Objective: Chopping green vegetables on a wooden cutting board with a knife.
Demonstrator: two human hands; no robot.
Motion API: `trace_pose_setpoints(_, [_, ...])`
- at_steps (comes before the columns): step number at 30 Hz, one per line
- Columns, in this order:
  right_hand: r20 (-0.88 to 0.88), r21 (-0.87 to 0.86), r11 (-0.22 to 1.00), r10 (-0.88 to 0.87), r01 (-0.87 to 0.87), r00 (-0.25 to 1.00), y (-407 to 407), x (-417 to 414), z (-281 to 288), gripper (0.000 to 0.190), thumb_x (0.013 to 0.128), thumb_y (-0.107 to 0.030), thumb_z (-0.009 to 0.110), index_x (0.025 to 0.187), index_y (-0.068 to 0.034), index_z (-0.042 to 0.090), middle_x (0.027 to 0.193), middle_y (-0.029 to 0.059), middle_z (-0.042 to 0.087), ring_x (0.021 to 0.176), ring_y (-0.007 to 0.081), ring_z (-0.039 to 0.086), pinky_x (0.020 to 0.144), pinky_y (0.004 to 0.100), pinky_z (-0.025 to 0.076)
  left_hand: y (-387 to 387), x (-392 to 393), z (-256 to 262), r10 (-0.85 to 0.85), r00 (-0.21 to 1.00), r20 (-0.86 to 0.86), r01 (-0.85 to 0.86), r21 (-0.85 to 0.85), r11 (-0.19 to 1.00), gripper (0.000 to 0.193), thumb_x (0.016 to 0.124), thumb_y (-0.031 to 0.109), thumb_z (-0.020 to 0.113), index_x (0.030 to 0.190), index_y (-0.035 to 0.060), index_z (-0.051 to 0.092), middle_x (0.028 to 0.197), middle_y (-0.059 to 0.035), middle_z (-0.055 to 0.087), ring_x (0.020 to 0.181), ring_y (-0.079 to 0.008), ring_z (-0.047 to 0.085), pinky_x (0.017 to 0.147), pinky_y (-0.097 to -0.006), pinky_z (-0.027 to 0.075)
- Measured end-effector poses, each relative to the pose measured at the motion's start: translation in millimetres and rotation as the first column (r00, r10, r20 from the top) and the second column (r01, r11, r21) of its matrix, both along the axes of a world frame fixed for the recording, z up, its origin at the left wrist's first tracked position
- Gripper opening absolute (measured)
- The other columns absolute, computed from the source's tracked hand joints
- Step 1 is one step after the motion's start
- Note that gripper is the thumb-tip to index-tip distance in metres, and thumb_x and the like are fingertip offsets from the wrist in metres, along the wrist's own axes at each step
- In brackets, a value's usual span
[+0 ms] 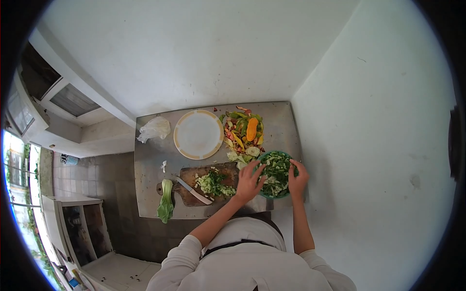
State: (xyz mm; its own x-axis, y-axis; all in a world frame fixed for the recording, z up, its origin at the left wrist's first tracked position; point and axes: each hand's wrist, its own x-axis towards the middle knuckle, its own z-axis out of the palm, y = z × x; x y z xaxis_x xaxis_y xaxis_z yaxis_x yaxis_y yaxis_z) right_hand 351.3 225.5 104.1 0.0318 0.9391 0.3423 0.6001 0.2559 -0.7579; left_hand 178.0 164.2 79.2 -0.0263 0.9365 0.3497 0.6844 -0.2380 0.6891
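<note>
My left hand [249, 183], fingers apart, is at the left rim of a green bowl filled with chopped leafy greens [275, 172]. At the bowl's right rim is my right hand [298, 178], thumb and fingers close together; whether it pinches anything cannot be told. Left of the bowl, a wooden cutting board [187, 172] bears chopped pale stalks and greens [211, 183]. A kitchen knife [193, 190] with a light handle lies across the board's left part. A whole bok choy [166, 200] lies farther left, near the table's front edge.
On the metal table [149, 156] are a white plate with a yellow-patterned rim [198, 134], a crumpled plastic bag [156, 129], a small white scrap [164, 166] and a pile of vegetable pieces [238, 127] with an orange piece [252, 129] on top. Walls border the table's back and right.
</note>
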Motion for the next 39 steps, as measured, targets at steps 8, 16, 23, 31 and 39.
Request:
trace_pose_setpoints(8, [0.172,0.167,0.977,0.105,-0.134,0.980,-11.3,-29.7,7.9,0.019,0.074,0.003,0.056,0.089,-0.006,0.063,0.086,0.0094,0.055,0.078,0.0245,0.053,0.070,0.0347,0.044,-41.7,-101.6,-47.9,0.387,0.909,-0.154,-0.405,-0.109,0.908,0.037,0.083,0.022,0.055,0.116,0.0063,0.047,0.121,-0.0164,0.041,0.116,-0.0343,0.038,0.092,-0.0473,0.030])
trace_pose_setpoints(16, [0.006,-0.208,0.812,0.558,-0.545,0.830,-39.9,-120.4,-12.9,0.027,0.079,-0.002,0.052,0.106,-0.004,0.057,0.102,0.0129,0.055,0.088,0.0259,0.056,0.074,0.0361,0.047,-70.0,-113.4,-85.8,0.466,0.770,-0.436,-0.610,-0.289,0.738,0.052,0.087,0.031,0.048,0.130,0.0068,0.034,0.136,-0.0210,0.026,0.127,-0.0381,0.022,0.099,-0.0555,0.020])
trace_pose_setpoints(23, [0.515,-0.221,0.782,0.601,-0.583,0.612,-26.3,-159.3,-80.1,0.036,0.083,-0.009,0.048,0.119,-0.003,0.048,0.119,0.0122,0.049,0.112,0.0259,0.046,0.092,0.0451,0.039,-60.2,-100.8,-66.4,0.272,0.945,-0.179,-0.316,-0.302,0.899,0.045,0.088,0.026,0.048,0.127,0.0065,0.038,0.132,-0.0137,0.035,0.126,-0.0317,0.029,0.101,-0.0515,0.020])
trace_pose_setpoints(31, [0.259,-0.330,0.644,0.765,-0.690,0.590,-54.3,-139.9,-68.1,0.025,0.077,-0.007,0.053,0.101,-0.003,0.058,0.106,0.0132,0.056,0.106,0.0283,0.050,0.092,0.0465,0.037,-12.5,-130.1,-52.0,0.310,0.926,-0.213,-0.371,-0.370,0.852,0.025,0.082,0.015,0.054,0.105,0.0060,0.056,0.103,-0.0090,0.054,0.097,-0.0279,0.051,0.088,-0.0453,0.038])
trace_pose_setpoints(39, [0.015,-0.343,0.711,0.657,-0.613,0.754,-61.9,-121.5,-56.8,0.018,0.077,-0.004,0.052,0.093,-0.002,0.060,0.088,0.0130,0.057,0.079,0.0295,0.056,0.070,0.0363,0.046,29.4,-138.4,-67.0,0.142,0.895,-0.423,-0.358,-0.492,0.793,0.013,0.077,0.015,0.062,0.082,0.0036,0.061,0.089,-0.0114,0.058,0.084,-0.0273,0.058,0.067,-0.0372,0.051])
